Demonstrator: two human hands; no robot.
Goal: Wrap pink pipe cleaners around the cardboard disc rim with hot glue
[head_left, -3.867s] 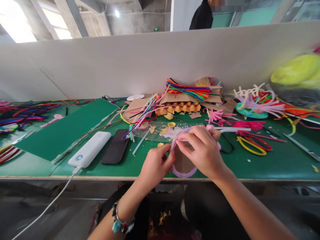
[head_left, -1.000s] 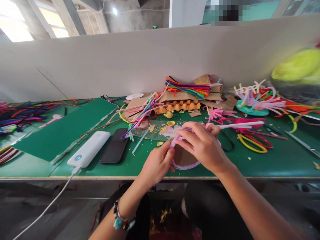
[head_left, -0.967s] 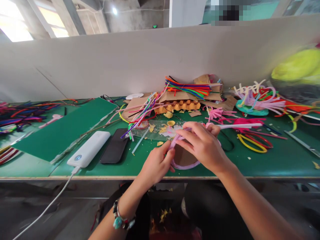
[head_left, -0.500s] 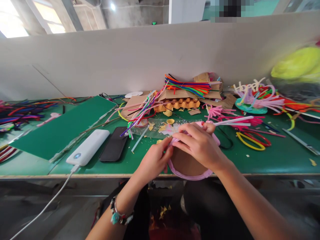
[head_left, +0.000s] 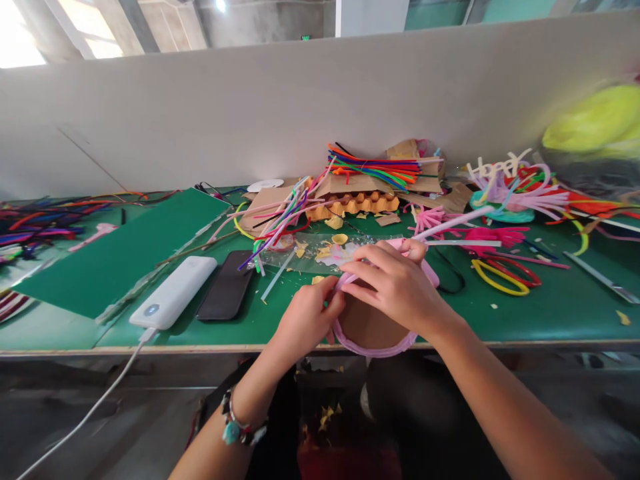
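Note:
A brown cardboard piece [head_left: 373, 323] with a rounded edge, rimmed by pink pipe cleaner [head_left: 377, 351], is held over the table's front edge. My left hand [head_left: 310, 311] pinches the rim on its left side, thumb and fingers closed. Across the far side lies my right hand [head_left: 400, 283], its fingers bent and pressed onto the pink rim. From beside its fingertips two pale pink pipe cleaner ends [head_left: 456, 223] stick out to the right. My right hand covers much of the cardboard's far part.
To the left lie a black phone [head_left: 226, 287], a white power bank [head_left: 174, 292] with a cable, and a green board [head_left: 125, 257]. Behind are an egg carton [head_left: 355, 205] and bundled pipe cleaners [head_left: 375, 168]. Yellow and red loops [head_left: 500, 279] lie right.
One pale pink pipe cleaner end now tilts up to the right, farther apart from the other. Both hands keep nearly the same grip; the view has shifted slightly.

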